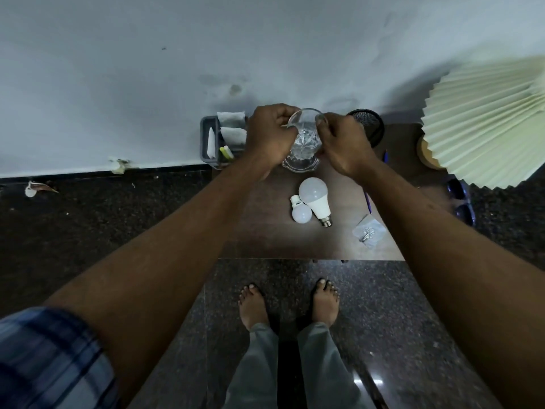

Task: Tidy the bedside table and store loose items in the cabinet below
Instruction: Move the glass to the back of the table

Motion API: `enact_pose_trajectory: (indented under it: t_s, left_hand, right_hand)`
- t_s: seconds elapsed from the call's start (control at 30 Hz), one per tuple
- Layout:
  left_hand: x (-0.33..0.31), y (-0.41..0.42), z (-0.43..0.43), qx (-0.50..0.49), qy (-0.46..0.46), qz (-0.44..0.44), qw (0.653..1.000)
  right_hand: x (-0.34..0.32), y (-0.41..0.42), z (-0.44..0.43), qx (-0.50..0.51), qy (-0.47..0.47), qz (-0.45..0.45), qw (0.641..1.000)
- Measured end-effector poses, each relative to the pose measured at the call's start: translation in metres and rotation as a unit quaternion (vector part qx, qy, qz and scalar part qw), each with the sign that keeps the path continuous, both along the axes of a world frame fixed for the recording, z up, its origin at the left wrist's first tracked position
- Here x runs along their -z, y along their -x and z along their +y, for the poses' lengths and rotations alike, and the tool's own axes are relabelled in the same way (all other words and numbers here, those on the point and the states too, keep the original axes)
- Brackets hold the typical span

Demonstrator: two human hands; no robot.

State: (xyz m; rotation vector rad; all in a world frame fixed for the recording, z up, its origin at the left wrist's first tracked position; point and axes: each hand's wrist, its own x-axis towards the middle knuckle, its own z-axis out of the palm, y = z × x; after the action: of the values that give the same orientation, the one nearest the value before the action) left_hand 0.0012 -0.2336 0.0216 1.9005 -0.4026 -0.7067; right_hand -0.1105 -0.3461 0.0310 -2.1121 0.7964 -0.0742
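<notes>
L grip [269, 134], R grip [343, 146] hold clear cut-glass tumbler [305, 140].

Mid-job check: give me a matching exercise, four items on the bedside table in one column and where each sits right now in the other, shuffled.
Things
1. clear glass
2. large bulb
3. small bag of screws
4. black mesh cup

Places
A. at the back of the table, behind the right hand
B. gripped by the left hand, with the right hand at its rim
C. near the table's front edge, right side
D. lying mid-table beside a smaller bulb

Pairs: 1-B, 2-D, 3-C, 4-A
</notes>
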Motion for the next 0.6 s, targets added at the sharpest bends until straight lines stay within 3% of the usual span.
enact_pose_trajectory:
  t_s: [0.6]
  left_hand:
    - [0.05,-0.002,-0.003,0.018,-0.017,-0.061,0.998]
  right_hand:
    - [0.029,-0.005,0.006,0.03,-0.055,0.042,0.997]
